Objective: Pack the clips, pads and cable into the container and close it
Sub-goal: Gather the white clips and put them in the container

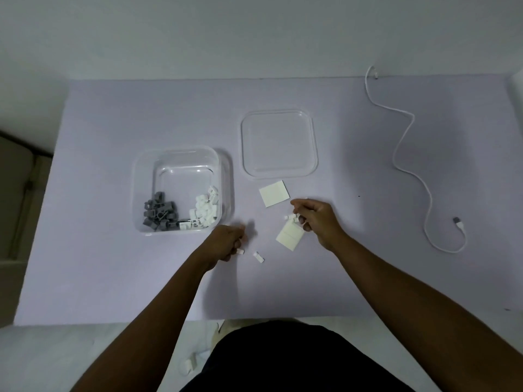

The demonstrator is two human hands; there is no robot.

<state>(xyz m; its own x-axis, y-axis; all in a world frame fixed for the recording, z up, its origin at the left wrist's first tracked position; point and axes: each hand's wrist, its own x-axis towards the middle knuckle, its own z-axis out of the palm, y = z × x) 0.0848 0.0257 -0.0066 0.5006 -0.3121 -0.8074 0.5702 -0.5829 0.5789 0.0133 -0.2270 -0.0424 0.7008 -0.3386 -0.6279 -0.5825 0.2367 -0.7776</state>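
A clear square container [141, 190] stands left of centre, holding several grey clips [159, 212] and white clips [205, 212]. Its clear lid [278, 144] lies flat to the right. One white pad [274, 192] rests below the lid, and another pad [290, 234] lies under my right hand [318, 217], which pinches small white clips [291, 217]. My left hand [226, 241] is curled round a white clip [240, 251]. A loose white clip [258, 256] lies on the table between my hands. The white cable [407, 154] snakes along the right side.
The work surface is a lilac table [113, 123] against a pale wall. A white object [189, 364] lies on the floor near my body. The table's left edge drops to a dark floor area.
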